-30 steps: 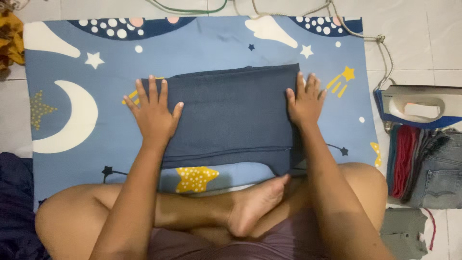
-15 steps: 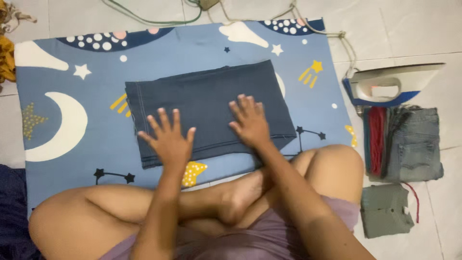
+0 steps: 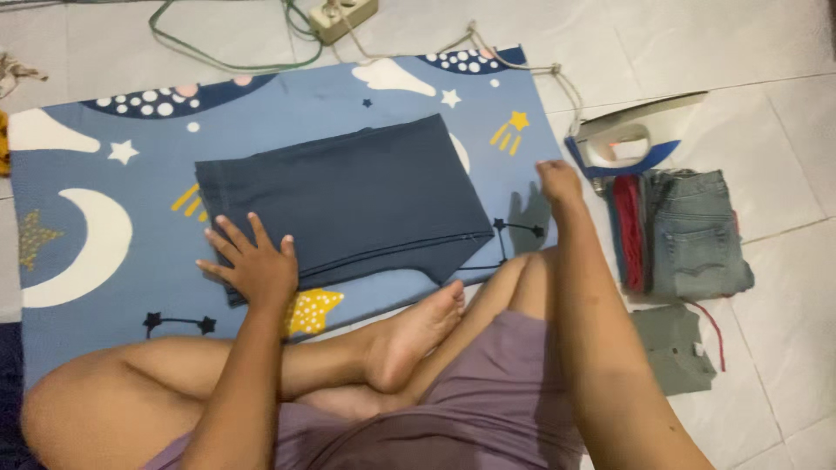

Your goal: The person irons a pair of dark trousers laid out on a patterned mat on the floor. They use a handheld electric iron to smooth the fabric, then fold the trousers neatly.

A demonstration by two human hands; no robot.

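A folded dark navy garment (image 3: pixel 348 200) lies flat on a blue mat (image 3: pixel 113 174) printed with moons and stars. My left hand (image 3: pixel 251 261) rests with fingers spread on the garment's near left corner. My right hand (image 3: pixel 557 181) hovers over the mat's right edge, off the garment, close to a white and blue iron (image 3: pixel 623 139) lying on the floor tiles. It holds nothing that I can see. My crossed bare legs sit at the mat's near edge.
A stack of folded clothes (image 3: pixel 679 231), jeans on top, lies right of the mat below the iron. A small green folded cloth (image 3: pixel 675 346) lies nearer. A power strip (image 3: pixel 344 16) with cords sits beyond the mat's far edge.
My right hand left the garment and moved right toward the iron. My left hand slid to the garment's near left corner. The view shifted rightward.
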